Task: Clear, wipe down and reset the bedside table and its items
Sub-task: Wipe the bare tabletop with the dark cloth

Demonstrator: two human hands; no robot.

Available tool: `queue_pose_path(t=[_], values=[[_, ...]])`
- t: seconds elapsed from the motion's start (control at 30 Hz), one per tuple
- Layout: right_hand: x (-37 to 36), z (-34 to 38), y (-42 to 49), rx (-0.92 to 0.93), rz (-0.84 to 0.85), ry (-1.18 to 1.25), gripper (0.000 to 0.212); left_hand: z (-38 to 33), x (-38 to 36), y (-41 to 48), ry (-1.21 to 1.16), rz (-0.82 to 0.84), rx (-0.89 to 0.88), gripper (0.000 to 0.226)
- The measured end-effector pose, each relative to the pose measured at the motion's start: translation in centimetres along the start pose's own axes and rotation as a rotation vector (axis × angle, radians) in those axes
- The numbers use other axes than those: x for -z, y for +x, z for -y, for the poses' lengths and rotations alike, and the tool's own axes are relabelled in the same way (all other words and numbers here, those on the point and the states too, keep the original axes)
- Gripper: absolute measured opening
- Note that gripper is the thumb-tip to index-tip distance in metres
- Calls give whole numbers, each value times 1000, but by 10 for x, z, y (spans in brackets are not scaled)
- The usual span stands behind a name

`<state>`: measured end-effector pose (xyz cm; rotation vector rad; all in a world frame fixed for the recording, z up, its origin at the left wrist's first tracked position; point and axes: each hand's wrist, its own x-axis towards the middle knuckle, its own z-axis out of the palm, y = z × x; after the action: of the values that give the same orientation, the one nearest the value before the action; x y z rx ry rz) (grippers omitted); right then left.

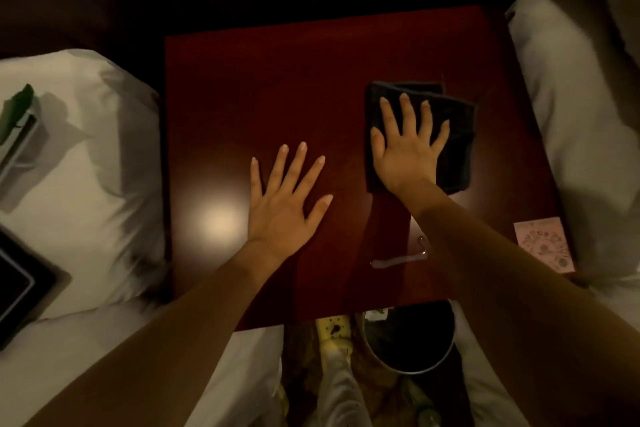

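The dark red wooden bedside table (242, 87) fills the middle of the view, with nothing standing on most of its top. My right hand (405, 149) lies flat with spread fingers on a folded black cloth (457, 135) at the table's right side, pressing it onto the wood. My left hand (284, 204) rests palm down on the bare tabletop, fingers apart, holding nothing. A wet streak (398, 260) shines near the front right. A pink patterned card (545, 243) lies at the table's right front corner.
White pillows flank the table: the left one (86, 166) carries a grey tray with a green item (20, 128) and a dark tablet (17, 284). Another pillow (571, 114) lies on the right. A round black bin (412, 340) stands on the floor below the front edge.
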<state>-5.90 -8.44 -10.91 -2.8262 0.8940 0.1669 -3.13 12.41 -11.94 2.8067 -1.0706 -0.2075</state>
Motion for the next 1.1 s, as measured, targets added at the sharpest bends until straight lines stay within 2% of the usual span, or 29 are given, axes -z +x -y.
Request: queue_pose_path(t=[0.47,0.8,1.1], values=[[-11,-1,-89,19,40,6,55,33,-2,-84,13,-9,13,61],[-23,7,-161,-37,94,53,55,37,-4,-109,23,-25,26,61],[-29,36,-187,-24,49,38,56,38,-5,-111,14,-35,20,61]])
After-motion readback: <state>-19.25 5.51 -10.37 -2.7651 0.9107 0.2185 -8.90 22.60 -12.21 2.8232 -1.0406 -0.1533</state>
